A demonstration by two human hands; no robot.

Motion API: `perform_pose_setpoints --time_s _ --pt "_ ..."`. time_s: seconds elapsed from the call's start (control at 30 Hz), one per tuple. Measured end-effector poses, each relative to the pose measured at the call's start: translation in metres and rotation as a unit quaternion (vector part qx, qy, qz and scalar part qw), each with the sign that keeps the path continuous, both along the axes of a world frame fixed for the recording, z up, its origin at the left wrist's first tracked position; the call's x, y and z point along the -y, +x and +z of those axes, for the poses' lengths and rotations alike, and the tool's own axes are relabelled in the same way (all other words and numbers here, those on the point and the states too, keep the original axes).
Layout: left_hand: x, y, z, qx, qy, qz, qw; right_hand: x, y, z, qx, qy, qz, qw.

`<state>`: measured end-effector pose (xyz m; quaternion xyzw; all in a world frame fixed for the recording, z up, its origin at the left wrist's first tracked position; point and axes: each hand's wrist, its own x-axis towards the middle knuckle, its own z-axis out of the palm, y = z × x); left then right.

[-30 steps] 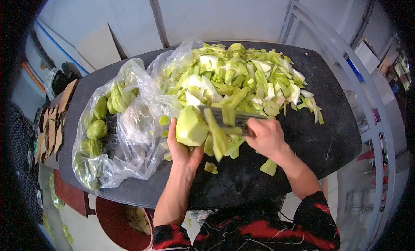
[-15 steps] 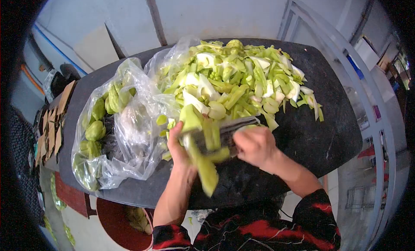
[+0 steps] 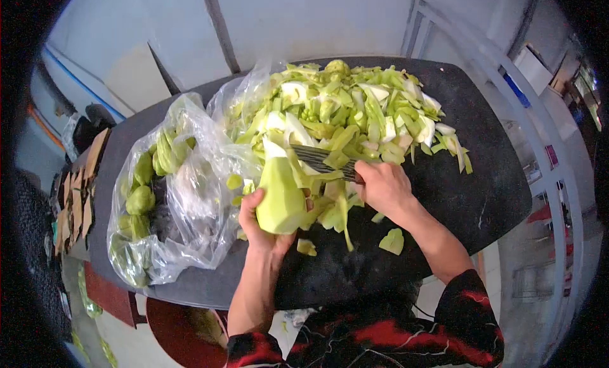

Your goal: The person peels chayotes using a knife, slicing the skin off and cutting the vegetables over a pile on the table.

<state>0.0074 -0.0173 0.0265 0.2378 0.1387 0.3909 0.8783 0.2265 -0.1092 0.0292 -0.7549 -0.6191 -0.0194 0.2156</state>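
Observation:
My left hand (image 3: 259, 225) is wrapped round the lower part of a pale green, largely peeled chayote (image 3: 281, 203), its narrower end pointing away from me. In my right hand (image 3: 387, 187) is the handle of a broad-bladed knife (image 3: 320, 160); the blade reaches left to the upper side of the chayote. Bits of green peel cling to the blade, and a thin strip hangs beneath it. Behind both hands rises a wide heap of peel and pale cut pieces (image 3: 355, 114). A loose piece of peel (image 3: 392, 241) lies below my right hand.
To the left, a clear plastic bag (image 3: 209, 228) holds several unpeeled chayotes (image 3: 141, 200). All this rests on a dark tabletop (image 3: 488, 197). A grey metal rail (image 3: 539, 133) runs along the right. Below the near-left edge stands a reddish-brown tub (image 3: 174, 330).
The chayote now stands more upright in my left hand. The knife blade has moved up and left, and the long peel has dropped away. A piece of peel now lies at the right.

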Motion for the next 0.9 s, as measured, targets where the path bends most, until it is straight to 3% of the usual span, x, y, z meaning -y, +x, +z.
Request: perform_pose_setpoints --time_s 0.13,0.23,0.4,0.53,0.67,0.77,0.83,0.9 --pt "-0.001 0.007 0.002 0.081 -0.082 0.050 0.992 0.002 0.001 0.004 -0.052 0.014 -0.030 0.998" --pt "-0.010 0.009 -0.003 0.066 -0.151 0.095 0.982 0.006 -0.001 0.004 -0.070 0.045 0.015 0.996" --pt "-0.005 0.012 0.001 -0.001 -0.147 0.081 0.986 0.013 -0.026 0.004 0.069 0.215 0.186 0.956" --pt "-0.012 0.007 -0.016 0.065 -0.121 -0.012 0.990 0.013 -0.041 0.004 0.115 0.232 0.216 0.941" --pt "-0.005 0.011 -0.011 0.050 -0.067 -0.002 0.997 0.015 -0.047 0.007 0.164 0.233 0.211 0.935" --pt "-0.006 0.005 -0.014 0.032 -0.043 -0.030 0.998 0.016 -0.046 0.003 0.113 0.232 0.208 0.944" --pt "0.002 0.010 0.002 -0.056 -0.100 0.078 0.990 0.010 -0.038 -0.001 0.046 0.181 0.169 0.968" --pt "-0.002 0.008 0.002 -0.056 -0.079 0.088 0.991 0.010 -0.033 -0.005 0.032 0.174 0.152 0.972"
